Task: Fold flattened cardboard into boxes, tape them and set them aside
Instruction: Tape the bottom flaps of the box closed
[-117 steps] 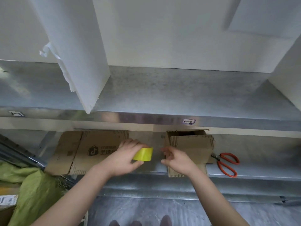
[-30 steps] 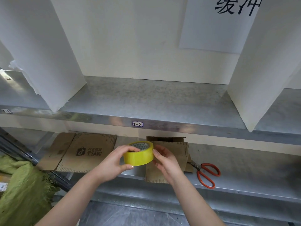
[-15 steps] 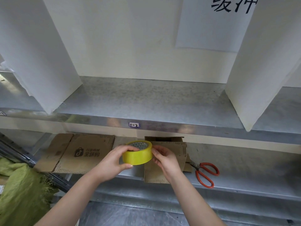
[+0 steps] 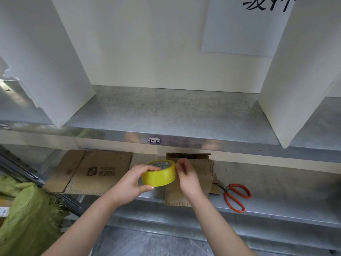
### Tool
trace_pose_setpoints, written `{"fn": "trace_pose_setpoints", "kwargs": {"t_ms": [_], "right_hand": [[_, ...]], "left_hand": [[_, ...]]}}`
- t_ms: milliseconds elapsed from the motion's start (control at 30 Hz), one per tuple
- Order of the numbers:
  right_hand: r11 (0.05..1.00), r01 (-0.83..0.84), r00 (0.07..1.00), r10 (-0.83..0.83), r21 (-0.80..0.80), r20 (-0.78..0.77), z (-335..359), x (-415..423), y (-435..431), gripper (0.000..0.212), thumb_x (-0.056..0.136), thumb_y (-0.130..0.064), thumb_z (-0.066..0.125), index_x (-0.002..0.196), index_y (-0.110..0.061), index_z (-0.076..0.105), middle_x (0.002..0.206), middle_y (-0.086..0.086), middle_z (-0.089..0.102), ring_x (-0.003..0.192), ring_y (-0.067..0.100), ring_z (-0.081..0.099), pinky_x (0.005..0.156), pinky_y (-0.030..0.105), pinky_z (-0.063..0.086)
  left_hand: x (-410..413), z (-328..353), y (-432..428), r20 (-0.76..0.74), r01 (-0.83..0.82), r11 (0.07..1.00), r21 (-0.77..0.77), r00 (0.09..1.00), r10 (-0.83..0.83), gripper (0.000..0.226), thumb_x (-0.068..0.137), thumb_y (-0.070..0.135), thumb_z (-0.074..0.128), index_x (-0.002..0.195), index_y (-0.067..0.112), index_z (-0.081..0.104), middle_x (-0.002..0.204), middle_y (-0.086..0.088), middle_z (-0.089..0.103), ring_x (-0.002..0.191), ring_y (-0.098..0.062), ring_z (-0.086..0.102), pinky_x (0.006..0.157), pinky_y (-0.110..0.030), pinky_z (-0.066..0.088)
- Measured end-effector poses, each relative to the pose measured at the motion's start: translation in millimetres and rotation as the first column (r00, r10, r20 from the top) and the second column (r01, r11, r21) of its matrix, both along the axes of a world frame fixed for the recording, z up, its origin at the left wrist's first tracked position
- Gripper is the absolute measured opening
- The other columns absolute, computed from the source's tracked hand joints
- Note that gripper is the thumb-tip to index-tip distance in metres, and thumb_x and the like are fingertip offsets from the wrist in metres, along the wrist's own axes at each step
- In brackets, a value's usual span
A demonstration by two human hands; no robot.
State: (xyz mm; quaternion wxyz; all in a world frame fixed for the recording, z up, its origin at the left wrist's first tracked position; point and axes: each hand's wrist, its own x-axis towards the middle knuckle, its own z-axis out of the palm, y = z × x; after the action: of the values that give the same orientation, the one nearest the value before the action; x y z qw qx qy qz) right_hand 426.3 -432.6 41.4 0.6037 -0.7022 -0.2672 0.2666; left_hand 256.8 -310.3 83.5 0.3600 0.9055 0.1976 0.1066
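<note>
My left hand (image 4: pixel 132 182) grips a yellow tape roll (image 4: pixel 159 176), fingers over its top and thumb under it, above the lower shelf's front edge. My right hand (image 4: pixel 187 175) has its curled fingertips against the roll's right side, apparently picking at the tape. Behind both hands a folded-up cardboard box (image 4: pixel 199 169) stands on the lower shelf with its top open and a flap hanging toward me. A flattened cardboard sheet (image 4: pixel 88 170) with a printed logo lies on the shelf to the left.
Red-handled scissors (image 4: pixel 235 197) lie on the lower metal shelf (image 4: pixel 276 191) right of the box. The upper shelf (image 4: pixel 175 115) carries white divider panels (image 4: pixel 60 58) left and right. A green woven sack (image 4: pixel 24 215) sits at lower left.
Earlier my hands were apart with tape stretched between them. Now the right hand is at the roll's side. Over the last second the hands barely moved.
</note>
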Motion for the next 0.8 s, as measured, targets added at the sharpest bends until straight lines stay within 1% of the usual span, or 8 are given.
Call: {"fn": "trace_pose_setpoints", "kwargs": {"t_ms": [100, 200, 333, 433, 500, 633, 700, 800], "right_hand": [[0.999, 0.045, 0.993, -0.044, -0.008, 0.108, 5, 0, 3, 0.024, 0.099, -0.012, 0.048, 0.081, -0.027, 0.048, 0.075, -0.007, 0.056, 0.065, 0.000, 0.049, 0.060, 0.011, 0.037], [0.999, 0.039, 0.978, -0.037, -0.007, 0.204, 9, 1, 2, 0.022, 0.099, -0.007, 0.046, 0.083, -0.022, 0.044, 0.073, -0.007, 0.052, 0.064, 0.004, 0.046, 0.058, 0.011, 0.035], [1.000, 0.019, 0.968, -0.021, 0.008, 0.249, 10, 5, -1, 0.028, 0.099, -0.005, 0.043, 0.081, -0.027, 0.040, 0.071, -0.005, 0.048, 0.060, 0.004, 0.041, 0.058, 0.014, 0.034], [1.000, -0.014, 0.992, 0.015, -0.004, 0.128, 12, 10, -2, 0.021, 0.101, -0.009, 0.042, 0.085, -0.022, 0.044, 0.074, 0.003, 0.052, 0.064, 0.012, 0.047, 0.059, 0.014, 0.037], [0.999, -0.017, 1.000, 0.017, 0.036, 0.000, 11, 13, -2, 0.015, 0.102, -0.012, 0.044, 0.089, -0.019, 0.047, 0.075, 0.003, 0.053, 0.066, 0.010, 0.050, 0.065, 0.014, 0.041], [0.992, -0.076, 0.986, 0.089, 0.100, -0.140, 8, 18, -3, 0.007, 0.096, -0.016, 0.057, 0.093, -0.018, 0.051, 0.083, -0.002, 0.058, 0.079, 0.010, 0.056, 0.077, 0.022, 0.046], [0.993, -0.072, 0.987, 0.085, 0.097, -0.137, 7, 18, -4, 0.021, 0.087, -0.012, 0.069, 0.094, -0.018, 0.050, 0.085, -0.001, 0.062, 0.080, 0.009, 0.059, 0.075, 0.019, 0.047], [0.998, 0.038, 0.982, -0.028, 0.050, -0.187, 7, 19, -4, 0.031, 0.079, -0.008, 0.076, 0.096, -0.017, 0.052, 0.079, -0.002, 0.064, 0.076, 0.010, 0.062, 0.072, 0.020, 0.049]], "left_hand": [[3, -3, 2, -0.002, -0.011, 0.999, 0.038, 1.000, 0.011, 0.070, 0.076, 0.025, 0.079, 0.117, 0.068, 0.041, 0.124, 0.027, 0.051, 0.121, 0.008, 0.041, 0.098, -0.005, 0.026], [6, -3, 6, 0.000, -0.028, 0.997, 0.065, 1.000, 0.028, 0.070, 0.076, 0.029, 0.078, 0.114, 0.072, 0.039, 0.124, 0.028, 0.050, 0.119, 0.013, 0.040, 0.096, -0.002, 0.026], [12, 3, 15, 0.002, -0.033, 0.998, 0.056, 0.999, 0.033, 0.058, 0.078, 0.029, 0.077, 0.119, 0.056, 0.046, 0.128, 0.025, 0.052, 0.121, 0.013, 0.042, 0.098, -0.004, 0.027], [15, 4, 17, -0.017, -0.016, 0.999, 0.051, 1.000, 0.017, 0.057, 0.080, 0.031, 0.076, 0.130, 0.041, 0.049, 0.133, 0.021, 0.052, 0.126, 0.007, 0.041, 0.101, -0.004, 0.024], [16, 3, 17, -0.019, -0.018, 0.999, 0.042, 1.000, 0.019, 0.057, 0.081, 0.032, 0.075, 0.133, 0.036, 0.050, 0.134, 0.020, 0.052, 0.126, 0.006, 0.041, 0.100, -0.003, 0.024], [18, 4, 15, -0.023, -0.030, 0.999, 0.019, 0.999, 0.030, 0.056, 0.082, 0.032, 0.074, 0.130, 0.040, 0.048, 0.132, 0.023, 0.051, 0.124, 0.011, 0.041, 0.097, 0.001, 0.025], [18, 5, 15, -0.022, -0.029, 0.999, 0.013, 0.999, 0.029, 0.057, 0.082, 0.031, 0.074, 0.130, 0.041, 0.047, 0.133, 0.023, 0.051, 0.124, 0.012, 0.040, 0.098, -0.001, 0.025], [16, 4, 17, -0.044, -0.015, 1.000, 0.021, 0.999, 0.016, 0.056, 0.082, 0.034, 0.074, 0.130, 0.042, 0.047, 0.133, 0.021, 0.052, 0.124, 0.008, 0.042, 0.105, -0.014, 0.031]]}}
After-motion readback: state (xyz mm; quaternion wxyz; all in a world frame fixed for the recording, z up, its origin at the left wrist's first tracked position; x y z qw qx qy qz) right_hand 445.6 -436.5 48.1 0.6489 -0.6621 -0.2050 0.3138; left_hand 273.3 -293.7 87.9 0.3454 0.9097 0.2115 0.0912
